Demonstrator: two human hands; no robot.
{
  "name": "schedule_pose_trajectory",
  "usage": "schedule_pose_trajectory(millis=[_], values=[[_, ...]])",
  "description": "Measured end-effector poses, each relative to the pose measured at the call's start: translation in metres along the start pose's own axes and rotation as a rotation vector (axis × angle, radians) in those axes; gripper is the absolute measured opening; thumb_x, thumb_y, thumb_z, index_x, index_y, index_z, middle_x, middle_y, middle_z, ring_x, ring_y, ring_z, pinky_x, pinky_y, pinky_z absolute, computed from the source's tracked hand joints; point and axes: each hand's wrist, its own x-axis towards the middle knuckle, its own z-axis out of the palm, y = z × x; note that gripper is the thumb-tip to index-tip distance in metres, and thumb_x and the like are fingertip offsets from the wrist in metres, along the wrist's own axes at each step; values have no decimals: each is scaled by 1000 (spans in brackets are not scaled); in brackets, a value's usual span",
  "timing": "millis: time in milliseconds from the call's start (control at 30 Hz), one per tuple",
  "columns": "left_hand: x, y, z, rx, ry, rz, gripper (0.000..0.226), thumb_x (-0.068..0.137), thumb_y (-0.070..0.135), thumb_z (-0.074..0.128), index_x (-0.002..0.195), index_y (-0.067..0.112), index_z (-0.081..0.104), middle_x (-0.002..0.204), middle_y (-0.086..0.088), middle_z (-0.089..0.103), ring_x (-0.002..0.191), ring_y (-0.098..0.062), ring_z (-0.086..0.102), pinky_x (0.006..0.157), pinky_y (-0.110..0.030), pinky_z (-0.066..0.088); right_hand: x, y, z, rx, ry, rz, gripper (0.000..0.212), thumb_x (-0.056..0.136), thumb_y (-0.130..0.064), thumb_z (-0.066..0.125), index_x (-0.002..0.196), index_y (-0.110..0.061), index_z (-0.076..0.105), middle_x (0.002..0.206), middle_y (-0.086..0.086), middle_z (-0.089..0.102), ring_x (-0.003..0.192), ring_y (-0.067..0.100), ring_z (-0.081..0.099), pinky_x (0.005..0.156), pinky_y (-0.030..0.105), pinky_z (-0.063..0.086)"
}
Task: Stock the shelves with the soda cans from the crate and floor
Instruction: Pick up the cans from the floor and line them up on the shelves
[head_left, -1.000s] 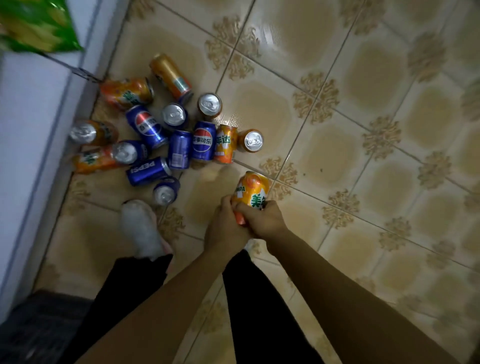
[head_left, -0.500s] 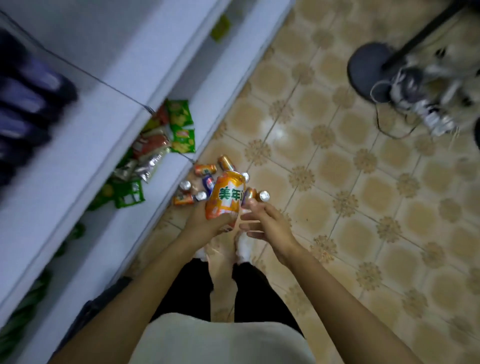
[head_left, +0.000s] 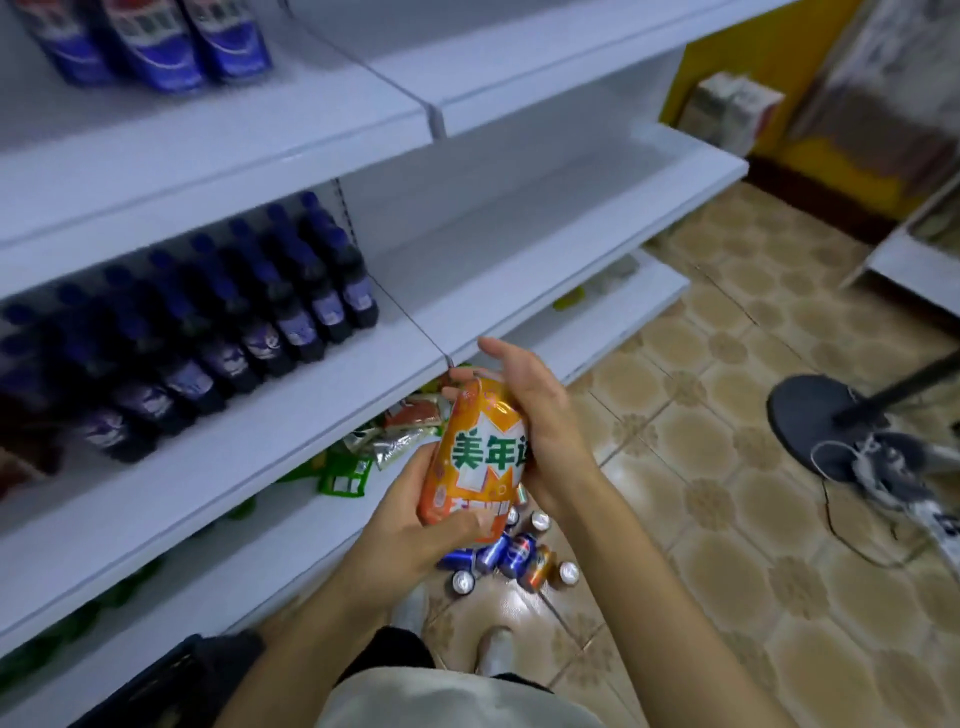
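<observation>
Head view shows us an orange soda can (head_left: 475, 457) held tilted in front of the middle shelf (head_left: 218, 467), level with its front edge and not yet on it. Our left hand (head_left: 410, 525) has its grip clenched around the can's lower end, thumb across the front; our right hand (head_left: 540, 415) cups the upper side with fingers (head_left: 511, 353) loosely spread rather than closed tight. We judge that the can is stiff and smooth, fairly heavy if full, and likely a little slippery, so the wall dents easily under a hard squeeze. The safest hold seems to be around the middle of the body, with one hand under the base until it stands upright. Green characters on a white burst read 美年, with a third character partly hidden by the right hand; smaller writing below is too blurred to read. Down on the tiled floor (head_left: 727, 493) near our feet lie more cans (head_left: 511, 558), one of the blue ones apparently carrying a Pepsi roundel, though it is small. Dark bottles (head_left: 249, 322) with blue caps fill the left part of the same shelf, their labels unreadable; the right part stands bare.
</observation>
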Motion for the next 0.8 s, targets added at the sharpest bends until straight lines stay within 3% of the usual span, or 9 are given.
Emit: schedule_pose_trajectory(millis=[67, 167, 233, 333, 433, 500, 667, 800], values=[[-12, 3, 3, 10, 28, 17, 71, 51, 37, 74, 118, 28, 52, 106, 9, 71, 98, -12, 68, 74, -21, 54, -5, -7, 12, -18, -48, 7, 33, 77, -31, 67, 106, -15, 65, 95, 17, 70, 81, 25, 69, 73, 36, 58], [-26, 3, 8, -28, 115, 26, 68, 54, 47, 73, 117, 34, 53, 106, 11, 71, 97, -10, 68, 74, -21, 54, -9, -11, 20, -50, -78, 0, 20, 81, -21, 68, 99, -15, 66, 89, 14, 70, 77, 25, 68, 67, 33, 56], [-31, 5, 11, -151, 199, 29, 64, 64, 51, 70, 122, 30, 55, 111, 4, 70, 100, -14, 68, 78, -27, 55, -10, -14, 27, -75, -93, -18, 14, 82, -17, 69, 96, -16, 67, 87, 11, 71, 79, 27, 67, 69, 36, 57], [-35, 10, 14, -662, 285, -25, 54, 86, 53, 52, 124, 15, 59, 117, -14, 67, 96, -25, 68, 74, -34, 55, -9, -22, 41, -98, -139, -56, 10, 83, -17, 69, 93, -17, 67, 86, 9, 71, 83, 30, 66, 74, 41, 55], [-36, 19, 16, -1067, 374, -100, 58, 90, 51, 46, 124, 7, 58, 109, -19, 69, 94, -28, 62, 79, -36, 48, -6, -36, 60, -129, -234, -117, 8, 81, -16, 70, 88, -19, 68, 87, 9, 70, 80, 28, 66, 70, 39, 56], [-38, 30, 15, -1117, 422, -53, 56, 91, 49, 47, 122, 4, 58, 105, -20, 70, 96, -28, 62, 82, -37, 47, -3, -48, 77, -136, -321, -171, 9, 75, -20, 70, 84, -21, 69, 87, 11, 71, 75, 24, 66, 66, 34, 55], [-49, 69, 2, -1140, 375, 133, 65, 82, 55, 52, 122, 4, 61, 118, -20, 65, 105, -30, 61, 94, -42, 47, 6, -84, 124, -160, -532, -309, 13, 70, -21, 72, 83, -22, 71, 86, 11, 71, 82, 30, 68, 72, 40, 54], [-55, 90, -4, -1094, 317, 265, 75, 71, 62, 63, 122, 8, 63, 121, -18, 65, 110, -30, 62, 87, -43, 53, 10, -113, 163, -175, -684, -387, 19, 69, -25, 73, 88, -22, 69, 88, 9, 71, 85, 29, 68, 73, 40, 54]])
